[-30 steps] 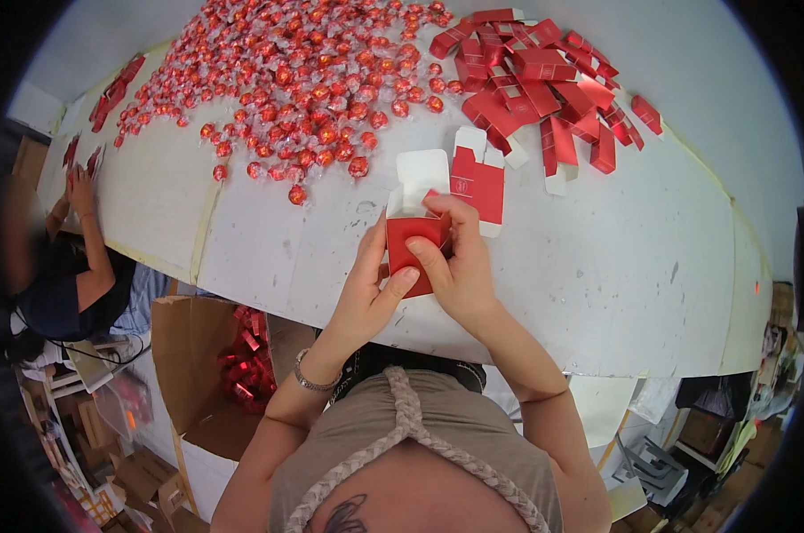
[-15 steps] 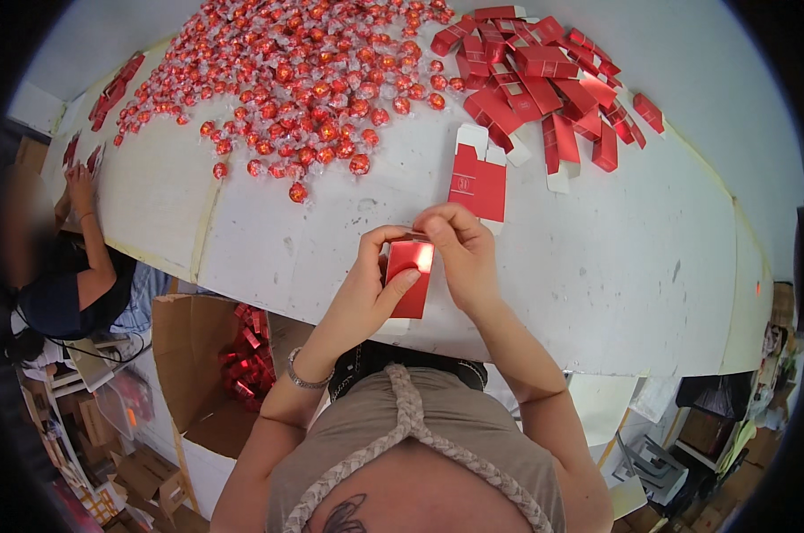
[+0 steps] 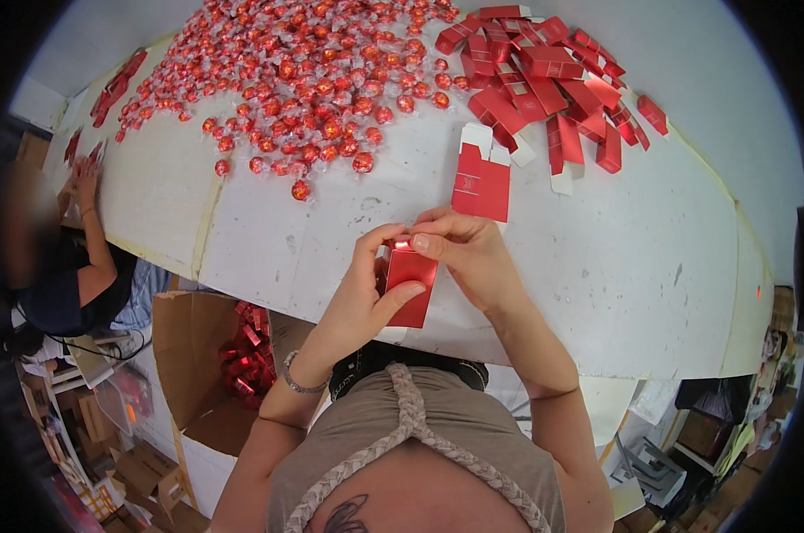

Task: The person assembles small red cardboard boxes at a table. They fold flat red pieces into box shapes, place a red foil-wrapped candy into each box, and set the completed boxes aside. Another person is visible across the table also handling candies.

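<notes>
Upright in front of my body is a small shiny red carton (image 3: 412,289) at the table's near edge. My left hand (image 3: 353,286) grips it from the left side, thumb across its near face. With thumb and fingers closed, my right hand (image 3: 475,258) pinches the flap at its far end. Fingers partly cover that end, so I cannot tell if anything is inside. Just beyond my hands lies another red carton (image 3: 481,188) with white flaps sticking out at its far end.
A broad heap of red-wrapped candies (image 3: 309,107) covers the far left and middle of the white table (image 3: 589,266). Red cartons (image 3: 551,67) are piled at far right. Below the table edge, a cardboard box (image 3: 193,355) holds red pieces. A co-worker's hand (image 3: 84,182) is at left.
The carton in my hands has come slightly nearer to me. My right fingers have shifted on its far end, where a bent red flap now shows. The co-worker's hands have moved a little.
</notes>
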`<state>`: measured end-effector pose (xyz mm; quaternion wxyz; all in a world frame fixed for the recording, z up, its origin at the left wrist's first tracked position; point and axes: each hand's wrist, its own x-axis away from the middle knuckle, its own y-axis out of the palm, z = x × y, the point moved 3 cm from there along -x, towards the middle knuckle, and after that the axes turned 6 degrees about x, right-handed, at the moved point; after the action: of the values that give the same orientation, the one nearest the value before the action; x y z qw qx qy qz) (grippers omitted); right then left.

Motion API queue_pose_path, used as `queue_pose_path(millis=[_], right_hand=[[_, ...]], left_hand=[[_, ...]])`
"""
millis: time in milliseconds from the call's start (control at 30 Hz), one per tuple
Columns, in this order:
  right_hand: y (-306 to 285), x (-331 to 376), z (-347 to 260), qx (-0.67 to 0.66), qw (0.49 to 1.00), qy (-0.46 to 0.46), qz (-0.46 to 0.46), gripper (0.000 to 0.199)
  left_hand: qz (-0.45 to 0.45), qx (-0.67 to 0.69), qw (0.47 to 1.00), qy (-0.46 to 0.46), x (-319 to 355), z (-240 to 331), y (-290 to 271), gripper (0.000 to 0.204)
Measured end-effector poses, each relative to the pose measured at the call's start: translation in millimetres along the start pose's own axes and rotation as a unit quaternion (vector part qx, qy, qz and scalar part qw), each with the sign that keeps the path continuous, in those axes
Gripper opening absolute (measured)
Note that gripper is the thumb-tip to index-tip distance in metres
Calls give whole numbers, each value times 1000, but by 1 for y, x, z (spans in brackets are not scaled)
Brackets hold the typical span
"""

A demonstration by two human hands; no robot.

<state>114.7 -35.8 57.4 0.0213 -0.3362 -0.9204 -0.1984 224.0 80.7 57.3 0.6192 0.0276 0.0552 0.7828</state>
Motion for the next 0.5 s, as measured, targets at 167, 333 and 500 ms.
queue_pose_path(millis=[167, 333, 500], right_hand=[[8, 24, 2, 106, 993, -50, -29, 25], [-40, -1, -33, 194, 978, -62, 49, 24], [-135, -40, -1, 567, 757, -102, 309, 104]], left_hand=[[26, 112, 993, 28, 3, -6, 0, 37], [134, -69, 978, 147, -6, -19, -21, 46], [251, -73, 949, 176, -17, 2, -38, 45]])
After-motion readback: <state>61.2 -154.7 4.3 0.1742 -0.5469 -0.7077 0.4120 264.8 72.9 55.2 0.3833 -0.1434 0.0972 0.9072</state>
